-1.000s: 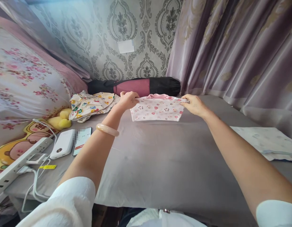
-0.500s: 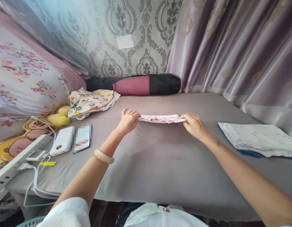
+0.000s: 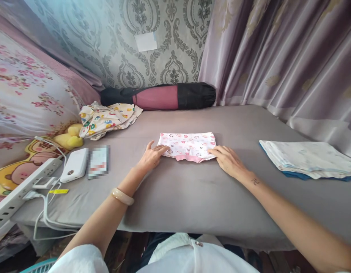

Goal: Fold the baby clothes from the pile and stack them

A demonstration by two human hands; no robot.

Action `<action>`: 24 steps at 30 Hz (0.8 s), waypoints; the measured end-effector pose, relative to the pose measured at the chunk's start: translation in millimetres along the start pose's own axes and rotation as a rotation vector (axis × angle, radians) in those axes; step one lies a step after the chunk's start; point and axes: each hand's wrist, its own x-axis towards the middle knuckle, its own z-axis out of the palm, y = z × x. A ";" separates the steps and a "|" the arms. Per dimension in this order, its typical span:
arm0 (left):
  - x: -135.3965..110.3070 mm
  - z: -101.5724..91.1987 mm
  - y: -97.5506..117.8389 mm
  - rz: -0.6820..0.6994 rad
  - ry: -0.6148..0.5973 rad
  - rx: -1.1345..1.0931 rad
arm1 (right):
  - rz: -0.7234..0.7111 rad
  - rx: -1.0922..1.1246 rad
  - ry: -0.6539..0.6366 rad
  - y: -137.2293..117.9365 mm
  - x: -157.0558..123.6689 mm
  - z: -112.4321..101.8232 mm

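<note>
A small folded garment (image 3: 189, 143), white with pink hearts and flowers, rests on the grey bed sheet in front of me. Pink trim shows along its near edge. At its left near corner, my left hand (image 3: 153, 156) is closed on the cloth, one finger sticking up and a pale bangle on the wrist. My right hand (image 3: 228, 160) pinches the right near corner; its thumb is hidden. Off to the right lies a stack of folded pale cloths (image 3: 309, 157) with a blue one at the bottom.
A crumpled patterned cloth (image 3: 107, 119) and a black-and-pink rolled bag (image 3: 155, 98) lie at the back. On the left are a yellow plush toy (image 3: 73, 137), a white power bank (image 3: 74, 165), a blurred-out phone-like item (image 3: 98, 162), a power strip (image 3: 21, 189) and cables.
The garment, held up edge-on before, now lies with its broad patterned face upward on the sheet. Both hands have come lower and nearer with it. The camera view has shifted slightly.
</note>
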 end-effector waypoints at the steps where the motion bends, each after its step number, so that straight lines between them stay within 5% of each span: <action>1: -0.6 0.2 -0.6 0.002 -0.013 -0.001 | -0.004 -0.002 -0.001 -0.8 -1.2 -0.2; 13: 0.7 -16.7 12.5 -0.066 -0.096 -0.077 | 0.119 0.108 -0.107 -0.8 -0.6 -8.3; 18: 37.8 -19.1 40.5 -0.236 -0.008 -0.062 | 0.246 0.191 -0.100 -12.8 34.8 -3.9; 21: 69.5 -4.4 60.9 -0.268 0.030 -0.062 | 0.218 0.197 -0.048 -30.2 67.2 7.6; 24: 94.4 12.8 75.9 -0.291 -0.002 -0.059 | 0.235 0.168 -0.142 -45.6 94.6 22.3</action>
